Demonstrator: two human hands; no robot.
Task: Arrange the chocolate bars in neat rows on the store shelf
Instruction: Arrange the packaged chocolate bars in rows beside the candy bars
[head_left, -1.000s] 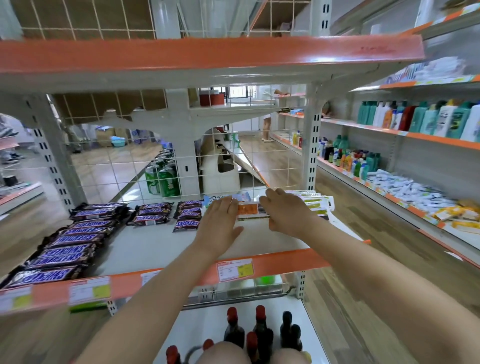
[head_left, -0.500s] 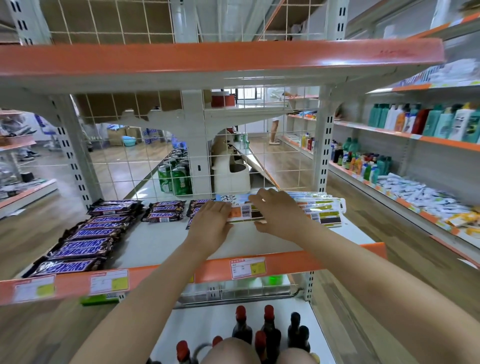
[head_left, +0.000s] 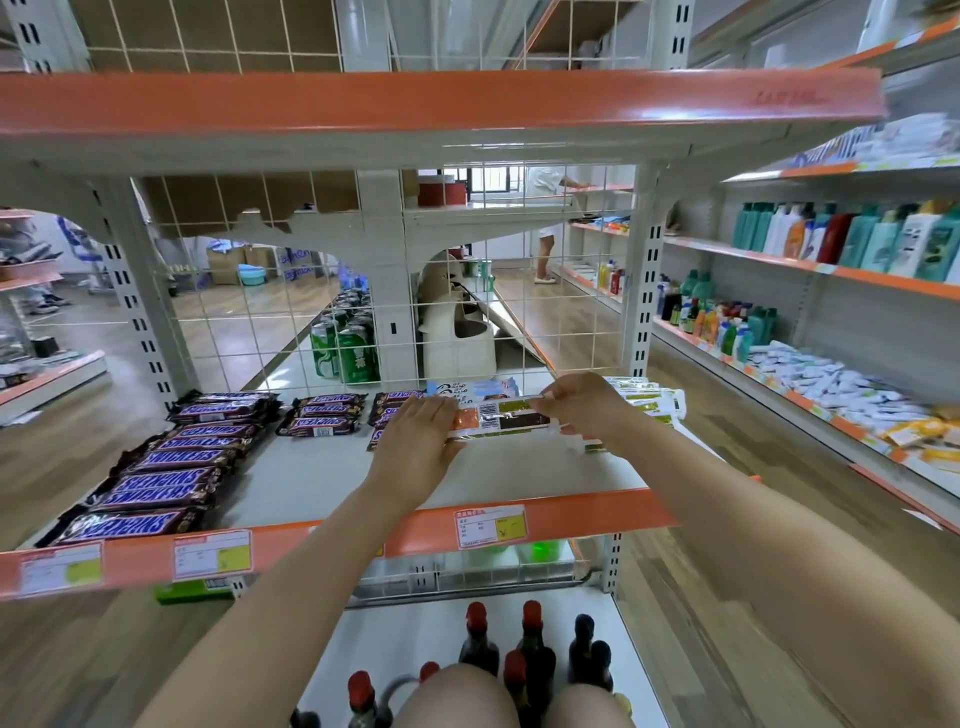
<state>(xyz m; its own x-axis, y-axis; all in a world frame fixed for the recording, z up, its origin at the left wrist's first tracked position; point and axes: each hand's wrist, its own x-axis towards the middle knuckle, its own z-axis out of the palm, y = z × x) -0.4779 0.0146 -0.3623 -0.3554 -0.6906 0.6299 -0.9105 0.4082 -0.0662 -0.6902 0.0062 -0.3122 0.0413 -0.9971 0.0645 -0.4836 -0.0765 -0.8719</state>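
Observation:
On the grey shelf, brown Snickers bars lie in a row along the left, with shorter stacks at the back. My left hand and my right hand grip the two ends of a white, orange and brown chocolate bar, held just above the shelf near the back middle. More light-wrapped bars lie behind my right hand, partly hidden. A pale blue pack lies behind the held bar.
A wire grid closes the shelf's back, with green cans beyond it. The orange shelf edge carries price labels. Dark bottles stand on the shelf below. Shelves with bottles run along the right. A person stands far back.
Both hands have closed on the ends of the white and orange bar and lifted it slightly off the pile. The camera has moved a little closer and to the left.

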